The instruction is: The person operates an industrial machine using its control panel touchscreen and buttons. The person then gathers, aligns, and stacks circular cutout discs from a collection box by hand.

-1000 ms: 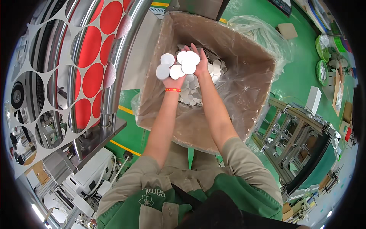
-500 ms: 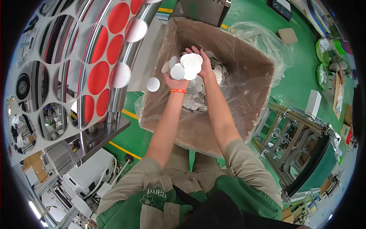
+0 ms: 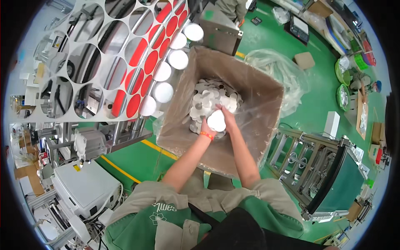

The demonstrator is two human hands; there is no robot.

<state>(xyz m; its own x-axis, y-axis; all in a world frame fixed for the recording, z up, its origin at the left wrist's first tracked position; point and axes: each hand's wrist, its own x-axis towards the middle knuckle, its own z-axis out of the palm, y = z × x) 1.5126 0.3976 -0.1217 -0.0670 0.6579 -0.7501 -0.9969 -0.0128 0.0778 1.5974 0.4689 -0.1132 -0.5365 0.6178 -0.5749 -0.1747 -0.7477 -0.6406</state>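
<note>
Both my hands are inside a big brown carton (image 3: 260, 98) lined with clear plastic. Between them is a small stack of round white discs (image 3: 216, 121). My left hand (image 3: 206, 127), with a red and yellow band at its wrist, is closed on the stack's left side. From the other side my right hand (image 3: 228, 118) grips the same discs, its fingers partly hidden. Beyond and below the hands lies a heap of loose silvery-white discs (image 3: 208, 100) on the carton's bottom.
At the left a machine carries a white web (image 3: 114, 50) punched with round holes over steel rollers. Several white discs (image 3: 162, 92) hang along its edge beside the carton. A metal frame (image 3: 308, 162) stands at the right. Another person (image 3: 233, 10) is at the back.
My cupped, spread hands have drawn together around the discs and now sit lower in the picture. The view has shifted, and more discs show at the web's edge.
</note>
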